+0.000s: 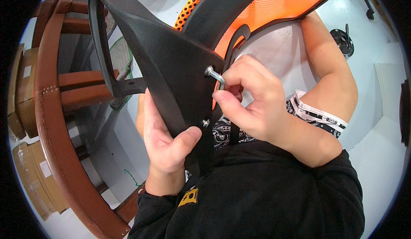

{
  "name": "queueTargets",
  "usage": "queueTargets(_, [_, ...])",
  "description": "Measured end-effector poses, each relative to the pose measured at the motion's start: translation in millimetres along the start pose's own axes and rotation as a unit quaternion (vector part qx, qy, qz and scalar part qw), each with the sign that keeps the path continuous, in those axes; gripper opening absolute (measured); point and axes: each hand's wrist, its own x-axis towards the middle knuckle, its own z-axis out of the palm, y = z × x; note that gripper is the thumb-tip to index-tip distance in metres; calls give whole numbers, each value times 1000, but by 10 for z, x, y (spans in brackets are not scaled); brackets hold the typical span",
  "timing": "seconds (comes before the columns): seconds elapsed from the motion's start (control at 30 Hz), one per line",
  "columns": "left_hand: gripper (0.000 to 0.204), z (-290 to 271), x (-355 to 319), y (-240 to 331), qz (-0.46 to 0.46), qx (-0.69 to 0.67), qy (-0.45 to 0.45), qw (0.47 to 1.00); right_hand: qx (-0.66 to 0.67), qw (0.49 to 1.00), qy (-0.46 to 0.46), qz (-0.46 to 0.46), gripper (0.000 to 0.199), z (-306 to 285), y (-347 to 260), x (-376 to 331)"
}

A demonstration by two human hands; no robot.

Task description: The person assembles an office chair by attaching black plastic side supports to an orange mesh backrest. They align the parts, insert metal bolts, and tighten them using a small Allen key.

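Fingers (227, 103) first: your left ones wrap the black armrest (160, 53), thumb pressed on its face; your right thumb and index pinch a bent hex key (217, 77).

Orange mesh (280, 1), the broadest chair piece, spreads beyond your lap at top. Armrest slants over your lap, probably so its screw side faces your right hand (259, 102); your left hand (166, 147) likely braces it against twisting. Key's held near the bend, presumably for leverage, far end at the upper screw (209, 70). Can't quite tell from this angle whether it's fully seated. Lower screw (205, 123), head showing, sits just beside your left thumb.

Edges: brown frame (49, 110) flanks your left, overlapped in view by the armrest's loop. Black curved frame (227, 10) limits room above the key; more swing toward your right, short of your bare leg (329, 63).
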Motion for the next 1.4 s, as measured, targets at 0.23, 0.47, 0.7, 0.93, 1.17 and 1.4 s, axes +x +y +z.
queueTargets(0.23, [89, 35, -42, 15, -32, -14, 33, 999, 40, 998, 26, -28, 16, 23, 112, -58])
queueTargets(0.47, [88, -1, 67, 68, -3, 12, 21, 1000, 49, 998, -24, -40, 18, -64, 89, -185])
queueTargets(0.7, [85, 35, 154, 130, -22, -47, 37, 998, -2, 986, -51, -159, 24, -22, 126, -208])
queueTargets(0.93, [85, 5, 203, 144, -21, -54, 32, 998, -45, 977, -82, -192, 29, -73, 140, -104])
queueTargets(1.17, [86, 14, 189, 147, -28, -55, 44, 997, -69, 977, -81, -186, 28, -99, 155, -82])
queueTargets(1.4, [87, 19, 176, 154, -40, -52, 38, 997, -126, 963, -109, -213, 26, -188, 133, -17])
